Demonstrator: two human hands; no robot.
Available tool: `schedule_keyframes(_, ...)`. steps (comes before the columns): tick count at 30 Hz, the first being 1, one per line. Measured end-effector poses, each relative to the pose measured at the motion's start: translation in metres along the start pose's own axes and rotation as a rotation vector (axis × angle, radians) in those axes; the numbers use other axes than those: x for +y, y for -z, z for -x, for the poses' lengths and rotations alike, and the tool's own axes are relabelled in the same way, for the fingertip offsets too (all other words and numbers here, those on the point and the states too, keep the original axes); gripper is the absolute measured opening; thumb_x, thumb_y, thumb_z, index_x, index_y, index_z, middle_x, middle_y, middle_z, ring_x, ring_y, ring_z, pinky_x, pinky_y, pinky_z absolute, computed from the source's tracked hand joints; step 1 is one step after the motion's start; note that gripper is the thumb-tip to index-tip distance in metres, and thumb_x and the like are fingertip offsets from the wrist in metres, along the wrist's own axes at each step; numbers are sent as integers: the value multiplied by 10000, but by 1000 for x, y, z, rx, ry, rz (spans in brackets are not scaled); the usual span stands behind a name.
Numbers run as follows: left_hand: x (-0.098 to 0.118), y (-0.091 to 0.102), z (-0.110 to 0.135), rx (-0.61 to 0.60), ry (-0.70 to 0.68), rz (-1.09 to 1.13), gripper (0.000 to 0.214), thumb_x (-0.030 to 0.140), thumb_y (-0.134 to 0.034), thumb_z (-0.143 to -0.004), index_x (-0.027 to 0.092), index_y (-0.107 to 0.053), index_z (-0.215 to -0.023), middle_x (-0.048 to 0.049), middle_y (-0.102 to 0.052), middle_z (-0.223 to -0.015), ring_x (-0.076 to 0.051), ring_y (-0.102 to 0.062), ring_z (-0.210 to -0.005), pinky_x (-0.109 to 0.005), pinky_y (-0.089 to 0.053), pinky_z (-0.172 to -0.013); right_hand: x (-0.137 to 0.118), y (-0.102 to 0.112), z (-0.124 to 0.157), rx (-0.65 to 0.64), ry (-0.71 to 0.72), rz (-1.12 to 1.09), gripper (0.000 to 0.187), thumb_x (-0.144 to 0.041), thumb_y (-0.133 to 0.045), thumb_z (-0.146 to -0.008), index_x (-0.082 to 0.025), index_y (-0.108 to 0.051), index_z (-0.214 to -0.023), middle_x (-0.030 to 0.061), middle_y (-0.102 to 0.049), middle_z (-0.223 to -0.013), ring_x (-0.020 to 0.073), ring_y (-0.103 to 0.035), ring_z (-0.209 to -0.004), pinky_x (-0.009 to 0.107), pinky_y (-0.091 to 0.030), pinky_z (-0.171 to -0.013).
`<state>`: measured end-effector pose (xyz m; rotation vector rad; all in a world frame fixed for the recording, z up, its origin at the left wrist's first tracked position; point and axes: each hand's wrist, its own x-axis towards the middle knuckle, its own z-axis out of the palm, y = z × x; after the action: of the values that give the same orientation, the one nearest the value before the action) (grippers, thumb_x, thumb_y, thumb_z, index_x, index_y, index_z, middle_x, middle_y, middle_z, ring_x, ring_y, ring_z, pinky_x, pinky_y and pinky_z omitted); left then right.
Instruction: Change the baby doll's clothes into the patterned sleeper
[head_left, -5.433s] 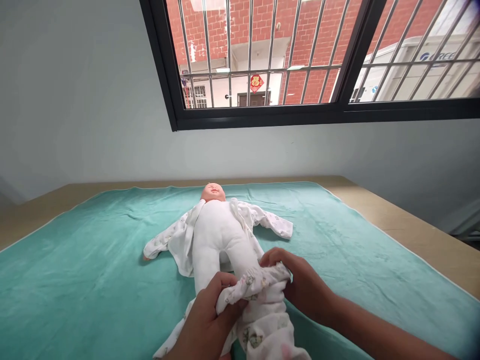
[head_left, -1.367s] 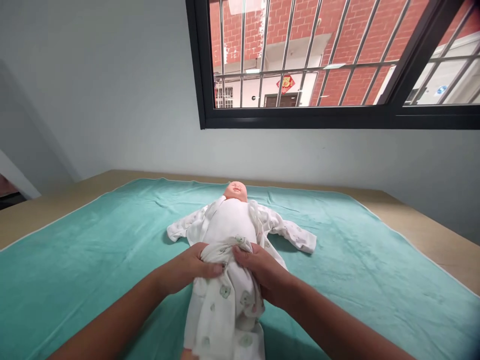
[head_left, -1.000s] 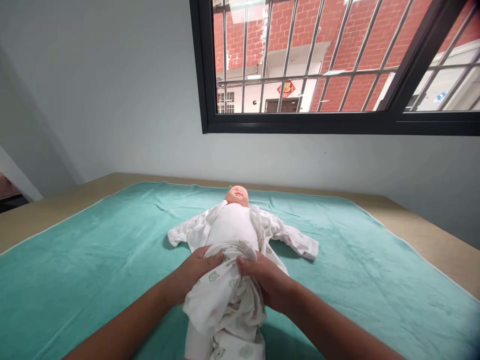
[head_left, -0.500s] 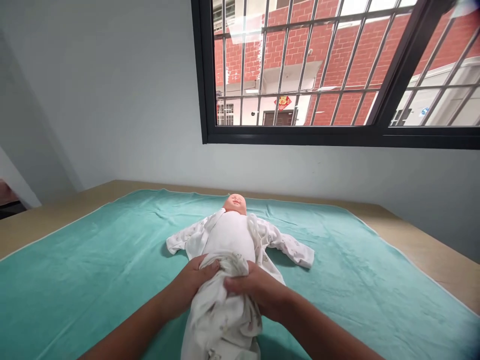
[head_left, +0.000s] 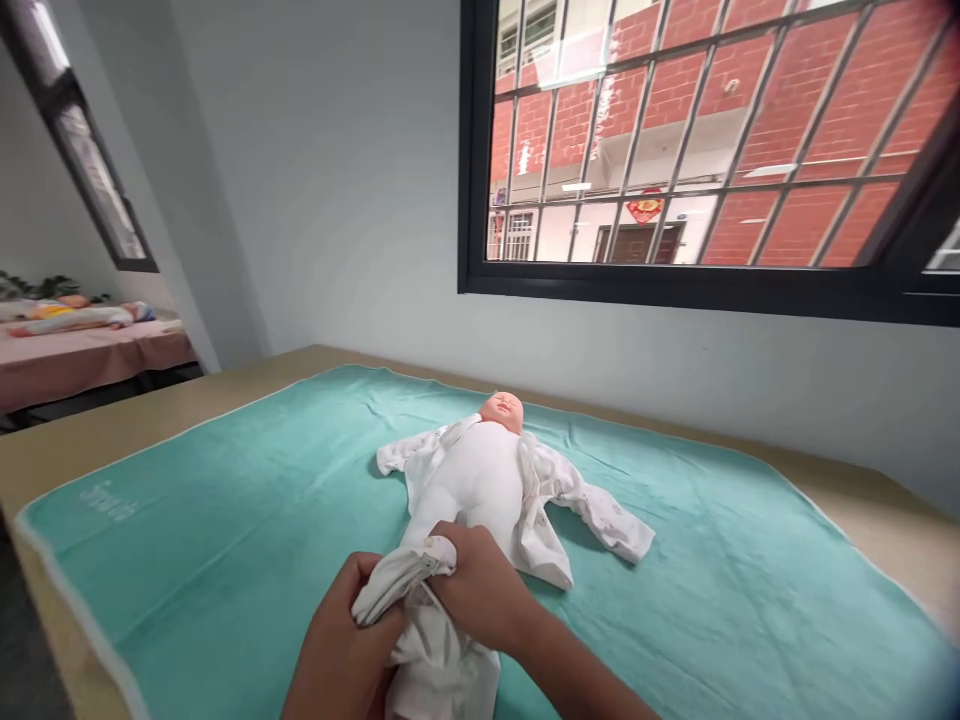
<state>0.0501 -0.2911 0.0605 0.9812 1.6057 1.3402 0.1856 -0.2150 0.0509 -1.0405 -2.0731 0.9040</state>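
Note:
A baby doll (head_left: 484, 470) lies on its back on a green cloth (head_left: 247, 500), its head at the far end. An open white jacket is spread under it, with the right-hand sleeve (head_left: 604, 510) stretched out over the cloth. White printed baby pants (head_left: 442, 650) are bunched around the doll's lower legs. My left hand (head_left: 352, 620) grips the gathered waist edge on the left. My right hand (head_left: 480, 590) pinches the same edge on the other side, close to the doll's legs. Feet and shins are hidden by fabric and fingers.
Wooden table edges (head_left: 97, 425) show around the cloth. Behind stands a grey wall (head_left: 352, 200) with a barred window (head_left: 675, 150). At far left, another bed or table (head_left: 97, 350) with a pink cover holds colourful fabric.
The view has turned left. My hands have drawn the pants down from the doll's belly to its lower legs, so its thighs now show.

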Motion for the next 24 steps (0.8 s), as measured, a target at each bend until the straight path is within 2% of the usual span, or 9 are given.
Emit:
schedule_keyframes(2, 2, 2, 8, 91, 25, -13, 105, 213, -632, -589, 204, -559, -664, 47, -575, -577, -139, -508, -569, -206, -390, -510, 1, 1, 1, -29, 35, 90, 77, -168, -522, -761, -192, -546, -691, -19, -669, -690, 136, -586, -651, 218, -358, -572)
schedule_keyframes(4, 1, 4, 15, 117, 83, 58, 118, 215, -636, -571, 199, -539, -637, 54, -540, -555, -125, -488, -547, -199, -356, -496, 1, 3, 1, -80, 67, 150, 72, -163, -526, -754, -193, -557, -697, -14, -679, -698, 137, -598, -655, 219, -345, -573)
schedule_keyframes(8, -7, 5, 33, 70, 265, 319, 219, 280, -687, -560, 192, -565, -720, 28, -567, -583, -150, -524, -528, -231, -350, -474, -1, 5, 2, -189, 94, 249, 75, -199, -546, -772, -203, -620, -759, 5, -709, -762, 159, -634, -715, 232, -333, -589)
schedule_keyframes(11, -17, 4, 45, 125, 303, 355, 263, 290, -708, -547, 186, -588, -757, 7, -604, -621, -187, -588, -587, -253, -396, -506, -1, 2, 4, -220, 94, 357, 116, -265, -568, -788, -216, -663, -835, 28, -716, -784, 194, -648, -753, 253, -305, -581)
schedule_keyframes(14, -24, 4, 56, 199, 312, 274, 272, 291, -708, -565, 186, -611, -796, -6, -639, -663, -215, -627, -653, -271, -435, -551, -1, -4, 6, -230, 119, 475, 128, -301, -564, -792, -223, -659, -831, 34, -709, -758, 205, -640, -717, 270, -245, -550)
schedule_keyframes(18, -20, 6, 65, 214, 367, 201, 321, 340, -719, -608, 173, -624, -865, -37, -674, -736, -240, -654, -713, -296, -461, -593, -8, -8, 9, -248, 162, 585, 126, -317, -544, -798, -225, -630, -802, 33, -693, -717, 201, -629, -658, 282, -181, -525)
schedule_keyframes(21, -6, 11, 57, 130, 332, 95, 347, 360, -708, -640, 161, -617, -910, -47, -681, -812, -236, -656, -769, -299, -475, -635, -15, -9, 11, -260, 191, 632, 128, -327, -540, -805, -226, -618, -819, 39, -692, -713, 208, -633, -651, 288, -162, -519)
schedule_keyframes(24, 6, 27, 37, -28, 290, -246, 359, 350, -708, -639, 169, -615, -934, -34, -661, -815, -230, -640, -741, -284, -467, -575, -17, -11, 12, -246, 199, 649, 104, -309, -536, -814, -226, -596, -828, 41, -683, -709, 206, -626, -645, 288, -163, -515)
